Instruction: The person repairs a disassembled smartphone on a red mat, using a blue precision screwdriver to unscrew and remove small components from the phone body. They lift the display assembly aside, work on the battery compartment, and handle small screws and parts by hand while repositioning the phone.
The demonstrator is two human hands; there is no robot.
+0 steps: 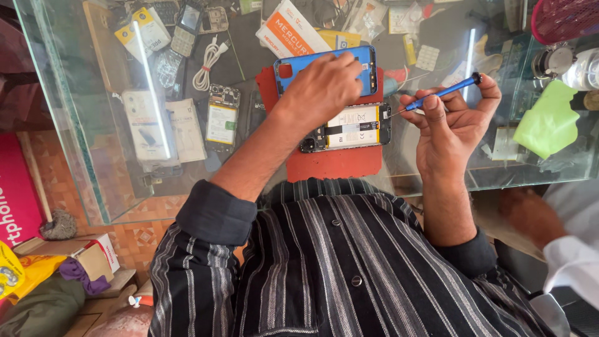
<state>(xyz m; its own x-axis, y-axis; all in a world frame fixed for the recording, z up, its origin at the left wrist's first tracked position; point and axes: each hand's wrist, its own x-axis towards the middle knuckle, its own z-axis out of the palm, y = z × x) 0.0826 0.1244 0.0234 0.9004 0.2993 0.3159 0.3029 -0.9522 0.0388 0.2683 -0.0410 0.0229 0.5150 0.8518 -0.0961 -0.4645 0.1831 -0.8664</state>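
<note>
Left hand (pixel 321 84): palm down, fingers curled over the blue back cover (pixel 362 62), pressing on it; whether they pinch its edge, cannot tell.
Back cover: lies on the red mat (pixel 337 163), at the mat's far edge, partly hidden under the hand.
Right hand (pixel 452 122): closed narrow around a blue screwdriver (pixel 440 95), thumb and forefingers pinching the shaft, butt end against the fingers' far side.
Screwdriver tip: points left, just beside the right end of the opened phone (pixel 352 128).
Opened phone: mid-mat, battery facing up, directly nearer the person than the back cover (touching or nearly so).
Mat: sits at the glass counter's (pixel 93 156) near edge, centre.
Right end of counter: green cloth (pixel 549 122), well apart from both hands.
</note>
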